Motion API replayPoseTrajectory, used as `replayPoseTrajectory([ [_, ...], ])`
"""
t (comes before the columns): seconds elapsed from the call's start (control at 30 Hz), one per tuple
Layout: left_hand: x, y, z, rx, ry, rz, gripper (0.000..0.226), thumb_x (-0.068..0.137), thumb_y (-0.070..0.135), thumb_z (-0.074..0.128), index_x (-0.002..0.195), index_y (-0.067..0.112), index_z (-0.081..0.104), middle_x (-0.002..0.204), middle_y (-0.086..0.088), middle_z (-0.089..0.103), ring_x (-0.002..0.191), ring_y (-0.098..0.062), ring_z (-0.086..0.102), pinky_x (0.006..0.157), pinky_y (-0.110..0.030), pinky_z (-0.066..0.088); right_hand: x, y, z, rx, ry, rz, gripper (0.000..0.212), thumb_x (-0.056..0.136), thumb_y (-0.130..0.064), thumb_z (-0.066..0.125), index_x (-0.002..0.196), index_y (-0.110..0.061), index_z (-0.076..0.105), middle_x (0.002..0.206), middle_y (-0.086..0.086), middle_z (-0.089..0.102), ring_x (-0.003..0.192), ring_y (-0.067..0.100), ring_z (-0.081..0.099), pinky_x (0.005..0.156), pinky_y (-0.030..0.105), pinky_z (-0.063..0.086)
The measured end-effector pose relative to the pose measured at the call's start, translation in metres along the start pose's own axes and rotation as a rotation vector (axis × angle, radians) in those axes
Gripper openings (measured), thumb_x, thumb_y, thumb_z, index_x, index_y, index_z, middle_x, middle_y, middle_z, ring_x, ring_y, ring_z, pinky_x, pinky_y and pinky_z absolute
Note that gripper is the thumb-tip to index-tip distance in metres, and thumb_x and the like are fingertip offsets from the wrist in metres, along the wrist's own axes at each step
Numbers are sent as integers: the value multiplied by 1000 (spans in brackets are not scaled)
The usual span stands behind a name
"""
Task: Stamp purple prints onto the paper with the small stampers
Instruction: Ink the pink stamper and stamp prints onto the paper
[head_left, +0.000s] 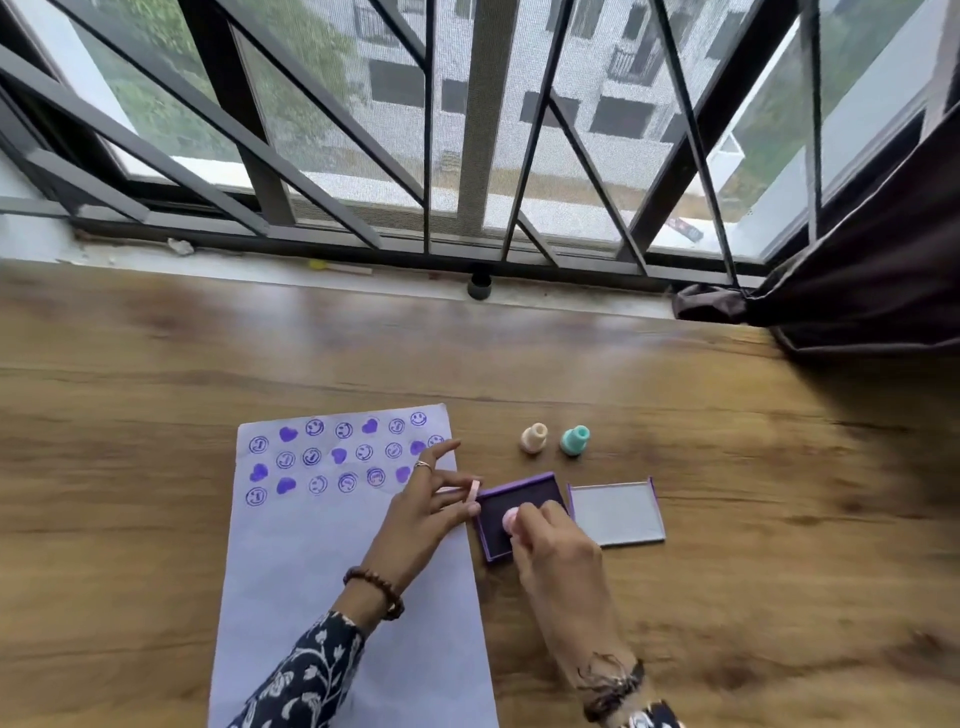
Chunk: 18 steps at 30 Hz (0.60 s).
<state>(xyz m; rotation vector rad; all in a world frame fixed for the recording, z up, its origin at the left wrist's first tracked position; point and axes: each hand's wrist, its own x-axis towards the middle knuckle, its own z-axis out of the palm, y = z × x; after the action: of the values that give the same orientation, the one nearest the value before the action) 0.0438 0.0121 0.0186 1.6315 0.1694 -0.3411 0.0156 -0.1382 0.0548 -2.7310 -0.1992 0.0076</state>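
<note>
A pale sheet of paper (332, 561) lies on the wooden table, its top rows filled with purple hearts and smiley prints. To its right sits an open purple ink pad (498, 504). My right hand (556, 556) grips a small pink stamper (511, 518) and holds it down on the pad. My left hand (426, 512) rests at the paper's right edge, fingertips touching the pad's left rim, with what looks like a small pink piece between its fingers. A cream stamper (534, 438) and a teal stamper (574, 440) stand behind the pad.
The ink pad's lid (616, 513) lies flat just right of the pad. A window with dark metal bars (467, 156) runs along the table's far edge. A dark curtain (857, 270) hangs at the right. A small black cap (479, 285) sits on the sill.
</note>
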Motion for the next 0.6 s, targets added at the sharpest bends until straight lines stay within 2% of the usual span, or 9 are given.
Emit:
replayPoseTrajectory([
  [0.13,2,0,0,-6,-3,-1,59,80,4,63,123,34,36,103,4,65,98,-5,64,79,-9,50,18,0,-1,-24,-141,4,7,92,-16,52,90,-11,57,93,9,61,81,28,60,62,28,35],
  [0.23,1,0,1,2,-6,14,59,81,3,62,125,32,35,104,-1,65,98,-4,63,75,-6,49,35,-3,-5,-54,-242,22,6,89,-13,53,91,-10,57,102,12,62,95,31,59,70,33,42],
  [0.4,-6,5,1,-4,39,44,55,81,5,62,127,25,38,99,2,65,92,1,62,71,-4,48,59,-13,-16,-141,-434,68,13,82,-7,60,92,-7,68,108,19,61,99,34,60,84,35,52],
  [0.47,-13,6,-3,0,76,67,52,81,8,64,124,28,42,99,3,64,90,3,62,71,-2,47,66,-14,-23,-118,-509,83,12,77,-5,65,88,-5,70,105,18,61,98,31,61,82,32,54],
  [0.53,-24,5,-10,3,114,88,49,81,11,64,117,37,44,100,5,64,92,2,62,72,-4,48,68,-11,-30,-43,-555,127,6,72,-5,70,78,-4,70,92,14,64,92,29,64,73,26,51],
  [0.6,-35,2,-25,-8,170,99,48,81,11,65,112,41,45,100,9,64,90,5,63,72,-3,47,63,-10,-35,41,-520,183,6,74,-5,68,70,-8,64,92,14,66,91,30,65,75,27,52],
])
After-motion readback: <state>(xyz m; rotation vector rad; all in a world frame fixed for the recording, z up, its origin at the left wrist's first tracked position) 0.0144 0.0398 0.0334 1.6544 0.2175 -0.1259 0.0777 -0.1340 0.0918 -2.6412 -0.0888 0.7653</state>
